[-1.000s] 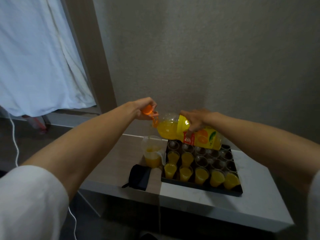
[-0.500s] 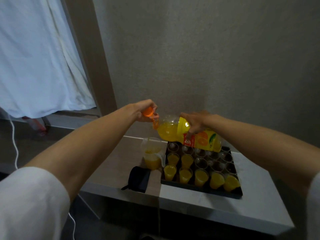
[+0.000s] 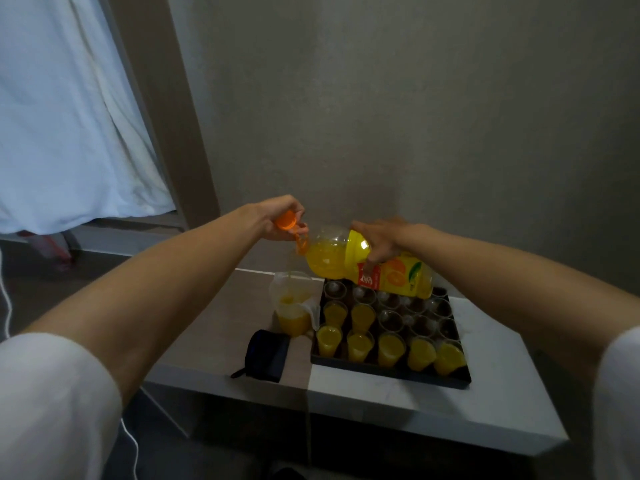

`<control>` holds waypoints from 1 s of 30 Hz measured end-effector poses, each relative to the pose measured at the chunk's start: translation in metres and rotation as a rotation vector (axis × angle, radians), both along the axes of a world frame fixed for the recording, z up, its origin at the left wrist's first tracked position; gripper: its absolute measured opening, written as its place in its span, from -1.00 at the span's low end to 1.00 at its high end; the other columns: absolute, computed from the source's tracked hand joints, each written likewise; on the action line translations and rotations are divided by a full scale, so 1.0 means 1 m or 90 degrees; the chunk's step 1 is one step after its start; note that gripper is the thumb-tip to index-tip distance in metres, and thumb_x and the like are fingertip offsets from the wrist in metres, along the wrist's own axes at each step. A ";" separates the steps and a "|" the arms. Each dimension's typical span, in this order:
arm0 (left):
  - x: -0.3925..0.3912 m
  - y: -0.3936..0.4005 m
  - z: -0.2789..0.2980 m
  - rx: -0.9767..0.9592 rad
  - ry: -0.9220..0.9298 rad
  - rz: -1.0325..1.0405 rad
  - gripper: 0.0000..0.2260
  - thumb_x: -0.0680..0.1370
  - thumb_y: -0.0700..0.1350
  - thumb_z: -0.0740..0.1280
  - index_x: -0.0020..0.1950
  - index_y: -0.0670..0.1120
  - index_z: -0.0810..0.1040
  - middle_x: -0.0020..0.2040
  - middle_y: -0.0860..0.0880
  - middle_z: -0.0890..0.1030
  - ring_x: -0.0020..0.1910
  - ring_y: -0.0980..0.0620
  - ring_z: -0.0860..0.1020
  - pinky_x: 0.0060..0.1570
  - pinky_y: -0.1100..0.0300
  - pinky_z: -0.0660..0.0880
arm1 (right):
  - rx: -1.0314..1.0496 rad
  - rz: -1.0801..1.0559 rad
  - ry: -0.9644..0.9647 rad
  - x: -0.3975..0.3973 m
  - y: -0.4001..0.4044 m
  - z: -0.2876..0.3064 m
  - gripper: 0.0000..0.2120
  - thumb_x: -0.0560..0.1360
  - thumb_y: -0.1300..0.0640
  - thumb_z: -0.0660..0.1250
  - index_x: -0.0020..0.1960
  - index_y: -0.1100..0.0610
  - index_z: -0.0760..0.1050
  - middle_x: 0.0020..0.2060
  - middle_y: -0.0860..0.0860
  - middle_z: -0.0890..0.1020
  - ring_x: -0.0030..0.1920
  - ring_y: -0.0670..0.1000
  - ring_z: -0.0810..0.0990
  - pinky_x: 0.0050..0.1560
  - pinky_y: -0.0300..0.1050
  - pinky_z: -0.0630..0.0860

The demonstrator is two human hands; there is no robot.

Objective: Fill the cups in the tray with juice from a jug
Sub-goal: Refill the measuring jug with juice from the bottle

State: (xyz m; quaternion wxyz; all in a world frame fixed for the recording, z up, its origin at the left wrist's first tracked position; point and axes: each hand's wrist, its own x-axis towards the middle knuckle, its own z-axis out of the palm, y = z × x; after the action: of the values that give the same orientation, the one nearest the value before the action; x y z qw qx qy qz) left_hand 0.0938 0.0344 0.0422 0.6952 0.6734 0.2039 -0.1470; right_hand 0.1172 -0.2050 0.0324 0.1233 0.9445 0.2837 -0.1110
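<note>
— While the right hand (image 3: pixel 381 242) wraps its fingers over the top of the clear plastic bottle of orange juice with the yellow label (image 3: pixel 367 268), what is the left hand (image 3: pixel 277 220) doing?

— Pinching the round orange screw cap (image 3: pixel 286 222) between thumb and fingertips, right at the bottle's neck. Whether the cap sits on the thread or is already free of it, I cannot tell.

— How does the bottle lie?

— Nearly on its side in the air, neck toward the left and a little down, base toward the right. It hangs above the back row of the black rectangular tray (image 3: pixel 388 370), with its neck end above the clear plastic jug (image 3: pixel 292 306).

— And the jug?

— It stands on the grey table top (image 3: pixel 502 393), just beside the tray's left edge. Orange juice fills its lower part only.

— The cups?

— Small clear plastic cups stand in rows inside the tray. The five in the front row (image 3: pixel 389 349) hold orange juice, and so do two in the next row at the left (image 3: pixel 348 315). The others toward the back and right (image 3: pixel 408 311) look empty.

— Anything else on the table?

— A dark blue pouch (image 3: pixel 266 355) lies in front of the jug, near the tray's front left corner. Behind the table is a plain grey wall (image 3: pixel 415 116), and a white curtain (image 3: pixel 62 116) hangs at the far left.
</note>
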 end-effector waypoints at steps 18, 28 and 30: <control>-0.013 -0.005 0.010 -0.004 0.020 -0.012 -0.76 0.55 -0.33 0.09 -0.30 -0.13 0.33 -0.21 -0.12 0.38 -0.30 -0.04 0.48 -0.12 0.22 0.43 | 0.024 0.000 0.005 0.001 -0.001 -0.003 0.03 0.35 -0.30 0.56 0.61 -0.01 0.08 0.33 0.09 0.54 0.23 0.21 0.56 -0.03 0.00 0.47; -0.010 0.002 0.004 0.031 0.006 0.005 -0.94 0.53 -0.22 0.28 -0.14 -0.13 0.45 -0.14 -0.11 0.55 -0.14 -0.02 0.61 0.28 0.03 0.53 | 0.012 0.002 -0.001 0.001 0.000 -0.003 0.04 0.36 -0.31 0.54 0.62 -0.03 0.06 0.41 0.10 0.49 0.30 0.22 0.53 0.00 0.00 0.44; -0.011 0.001 0.006 0.029 0.009 -0.002 -0.93 0.55 -0.22 0.27 -0.14 -0.13 0.45 -0.15 -0.10 0.55 -0.16 -0.02 0.60 0.29 0.05 0.52 | 0.014 0.003 -0.003 0.001 0.000 -0.003 0.05 0.37 -0.31 0.54 0.63 -0.03 0.04 0.42 0.10 0.48 0.31 0.22 0.52 0.01 -0.01 0.44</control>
State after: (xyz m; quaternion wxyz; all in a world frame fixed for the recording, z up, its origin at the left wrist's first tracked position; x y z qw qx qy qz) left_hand 0.0825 0.0355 0.0482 0.6779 0.6886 0.2107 -0.1480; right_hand 0.1187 -0.2049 0.0293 0.1136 0.9452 0.2872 -0.1055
